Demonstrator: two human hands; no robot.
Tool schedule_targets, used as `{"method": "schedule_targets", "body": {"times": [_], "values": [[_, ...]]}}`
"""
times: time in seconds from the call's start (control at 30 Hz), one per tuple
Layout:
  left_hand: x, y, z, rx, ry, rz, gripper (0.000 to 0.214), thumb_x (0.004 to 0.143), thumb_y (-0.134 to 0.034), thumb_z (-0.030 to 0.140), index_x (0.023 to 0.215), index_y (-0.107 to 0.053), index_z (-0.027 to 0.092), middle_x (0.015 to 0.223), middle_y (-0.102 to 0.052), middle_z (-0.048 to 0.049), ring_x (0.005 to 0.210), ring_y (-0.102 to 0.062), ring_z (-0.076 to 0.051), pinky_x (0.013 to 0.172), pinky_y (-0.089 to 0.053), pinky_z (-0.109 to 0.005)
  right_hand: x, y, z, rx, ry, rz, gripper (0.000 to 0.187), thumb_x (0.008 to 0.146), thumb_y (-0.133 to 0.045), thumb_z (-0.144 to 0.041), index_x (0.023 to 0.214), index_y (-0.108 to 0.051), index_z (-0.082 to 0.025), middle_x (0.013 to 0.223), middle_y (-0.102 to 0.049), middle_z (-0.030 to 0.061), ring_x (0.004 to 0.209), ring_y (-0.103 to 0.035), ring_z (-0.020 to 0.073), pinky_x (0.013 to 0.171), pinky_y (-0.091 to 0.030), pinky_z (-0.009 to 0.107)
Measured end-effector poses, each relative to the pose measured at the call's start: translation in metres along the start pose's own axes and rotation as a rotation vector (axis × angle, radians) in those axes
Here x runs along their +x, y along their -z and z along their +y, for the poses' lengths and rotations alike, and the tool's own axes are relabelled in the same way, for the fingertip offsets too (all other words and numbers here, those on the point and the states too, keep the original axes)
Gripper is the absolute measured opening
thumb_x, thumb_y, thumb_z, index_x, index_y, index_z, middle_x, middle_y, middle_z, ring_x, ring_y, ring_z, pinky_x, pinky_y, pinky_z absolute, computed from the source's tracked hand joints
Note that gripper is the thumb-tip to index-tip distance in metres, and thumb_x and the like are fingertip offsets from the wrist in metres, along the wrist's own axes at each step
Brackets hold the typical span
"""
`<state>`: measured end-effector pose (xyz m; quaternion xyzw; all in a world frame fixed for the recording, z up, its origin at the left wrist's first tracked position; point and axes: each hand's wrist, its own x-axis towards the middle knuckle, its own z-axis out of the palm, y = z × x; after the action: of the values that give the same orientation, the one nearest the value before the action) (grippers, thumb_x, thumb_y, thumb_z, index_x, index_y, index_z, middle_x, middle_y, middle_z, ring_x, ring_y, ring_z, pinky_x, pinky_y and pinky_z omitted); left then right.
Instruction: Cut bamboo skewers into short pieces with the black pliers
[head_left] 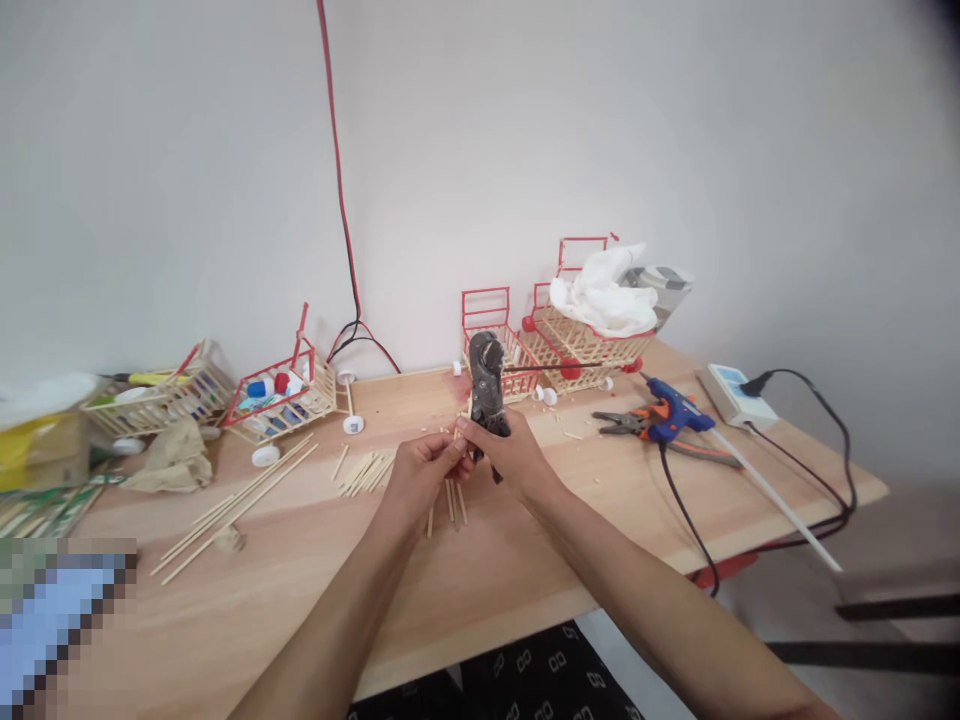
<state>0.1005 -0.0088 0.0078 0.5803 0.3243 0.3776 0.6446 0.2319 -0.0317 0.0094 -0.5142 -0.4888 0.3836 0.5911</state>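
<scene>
Head view: above the middle of a light wooden table (pixel 525 560), the right hand (pixel 511 457) has its fingers closed around the handles of dark pliers (pixel 487 385), held upright. The left hand (pixel 420 475) touches it, fingers pinched together at the tool's base; what they pinch is too small to tell. Short wooden sticks (pixel 450 503) lie just below. A blue glue gun (pixel 675 412) lies to the right.
</scene>
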Motion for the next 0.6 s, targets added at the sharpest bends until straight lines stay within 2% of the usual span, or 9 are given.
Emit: {"method": "schedule_targets", "body": {"times": [0.1,0.23,0.4,0.5,0.6], "values": [[-0.001,0.001,0.001,-0.001,0.014,0.026,0.028,0.072,-0.067,0.037,0.064,-0.066,0.011,0.059,-0.061,-0.0023,0.054,-0.053,-0.009,0.055,-0.043,-0.020,0.003,0.012,-0.005,-0.098,0.033,-0.010,0.031,0.075,-0.059,-0.047,0.070,-0.056,-0.017,0.060,-0.056,-0.0009,0.055,-0.051,0.0122,0.053,-0.042,0.024],[-0.004,0.006,0.004,-0.044,0.051,0.056,0.026,0.068,-0.070,0.037,0.069,-0.067,0.011,0.060,-0.062,-0.0024,0.053,-0.054,-0.009,0.055,-0.044,-0.021,-0.004,0.049,-0.027,-0.361,0.055,-0.001,0.035,0.079,-0.053,-0.052,0.079,-0.058,-0.017,0.071,-0.060,0.0024,0.066,-0.056,0.0155,0.060,-0.044,0.026],[-0.008,0.007,0.011,-0.061,0.048,0.038,0.027,0.068,-0.070,0.037,0.073,-0.069,0.011,0.061,-0.063,-0.0028,0.056,-0.056,-0.010,0.057,-0.046,-0.021,-0.034,0.092,-0.048,-0.606,-0.131,-0.308,0.047,0.082,-0.044,-0.060,0.082,-0.059,-0.015,0.075,-0.062,0.0047,0.064,-0.057,0.0156,0.058,-0.044,0.026],[-0.010,0.003,0.015,0.002,0.038,-0.020,0.026,0.070,-0.069,0.036,0.072,-0.069,0.011,0.061,-0.064,-0.0036,0.056,-0.057,-0.011,0.057,-0.046,-0.022,-0.047,0.101,-0.058,-0.664,-0.243,-0.489,0.052,0.083,-0.040,-0.063,0.081,-0.060,-0.015,0.077,-0.063,0.0053,0.062,-0.056,0.0142,0.056,-0.043,0.025],[-0.012,0.000,0.017,0.045,0.035,-0.048,0.025,0.071,-0.068,0.036,0.072,-0.069,0.011,0.060,-0.064,-0.0032,0.055,-0.056,-0.010,0.057,-0.045,-0.022,-0.049,0.101,-0.071,-0.702,-0.312,-0.580,0.055,0.083,-0.038,-0.065,0.080,-0.061,-0.015,0.078,-0.064,0.0060,0.062,-0.057,0.0141,0.056,-0.043,0.024]]}}
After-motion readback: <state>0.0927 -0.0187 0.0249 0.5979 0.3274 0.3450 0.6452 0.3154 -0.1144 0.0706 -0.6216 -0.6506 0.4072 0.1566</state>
